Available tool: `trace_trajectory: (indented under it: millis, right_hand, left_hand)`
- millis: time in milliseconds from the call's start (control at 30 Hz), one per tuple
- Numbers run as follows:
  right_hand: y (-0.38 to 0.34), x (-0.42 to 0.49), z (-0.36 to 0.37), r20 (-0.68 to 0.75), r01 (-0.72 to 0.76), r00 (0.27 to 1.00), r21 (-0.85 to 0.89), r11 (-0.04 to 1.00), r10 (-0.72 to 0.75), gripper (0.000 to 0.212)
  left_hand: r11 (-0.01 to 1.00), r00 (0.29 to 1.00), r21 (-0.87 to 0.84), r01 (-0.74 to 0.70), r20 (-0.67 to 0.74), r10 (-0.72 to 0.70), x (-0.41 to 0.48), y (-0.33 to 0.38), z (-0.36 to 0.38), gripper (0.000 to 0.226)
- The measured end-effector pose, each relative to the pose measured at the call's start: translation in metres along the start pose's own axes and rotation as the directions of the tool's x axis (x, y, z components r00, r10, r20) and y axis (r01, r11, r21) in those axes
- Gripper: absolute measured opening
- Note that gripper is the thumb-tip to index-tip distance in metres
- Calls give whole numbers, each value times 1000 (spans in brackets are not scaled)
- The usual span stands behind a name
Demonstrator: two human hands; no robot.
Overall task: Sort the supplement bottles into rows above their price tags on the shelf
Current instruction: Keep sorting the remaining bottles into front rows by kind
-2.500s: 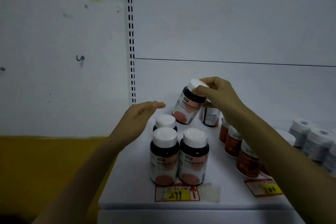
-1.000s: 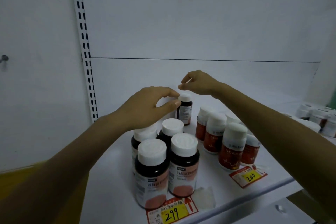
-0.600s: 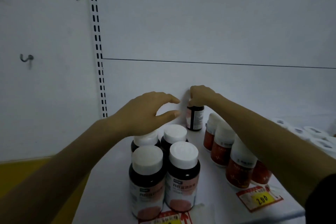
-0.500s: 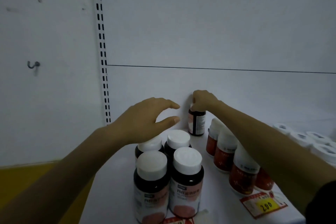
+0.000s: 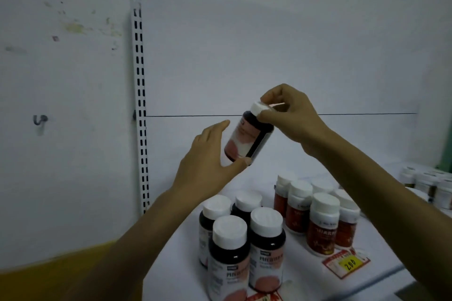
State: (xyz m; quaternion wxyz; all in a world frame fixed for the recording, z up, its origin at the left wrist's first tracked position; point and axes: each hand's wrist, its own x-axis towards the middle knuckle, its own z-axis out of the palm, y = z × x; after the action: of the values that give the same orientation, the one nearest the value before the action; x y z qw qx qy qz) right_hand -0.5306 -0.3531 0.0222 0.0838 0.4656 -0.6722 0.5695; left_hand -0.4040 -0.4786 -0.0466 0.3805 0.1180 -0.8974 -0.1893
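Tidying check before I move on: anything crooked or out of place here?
The 200 tag lies skewed to the shelf edge. One dark bottle is off the shelf, tilted, held by its cap in the right hand; the left hand touches its base.

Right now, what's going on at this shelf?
A person is sorting supplement bottles on a white shelf. The right hand pinches the white cap of a dark pink-labelled bottle, holding it tilted in the air. The left hand is open at its lower end, thumb at the base. Four matching dark bottles stand front left; red-labelled bottles stand to their right, behind a price tag reading 200.
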Motion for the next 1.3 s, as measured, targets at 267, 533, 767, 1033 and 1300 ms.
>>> trace_trajectory:
  millis: [267, 533, 767, 1033, 1300]
  right_hand:
    - [-34, -57, -49, 0, -58, 998, 315, 947, 61, 14]
    - [-3, -150, -70, -79, -214, 940, 620, 755, 332, 46]
    - [-2, -247, -95, 91, -281, 952, 638, 717, 292, 57]
    - [-2, -303, -102, 227, -363, 930, 676, 641, 289, 56]
    - [6, -315, -115, 317, -461, 882, 732, 501, 348, 51]
  left_hand:
    - [934, 999, -354, -46, -23, 41, -29, 48, -2, 65]
    - [927, 938, -366, -79, -341, -55, -84, 128, 37, 69]
    - [943, 862, -331, 17, -474, -181, -151, 180, 93, 71]
    - [995, 767, -78, 64, -634, -99, -222, 211, 112, 70]
    - [982, 843, 190, 4, -528, 99, -254, 232, 122, 63]
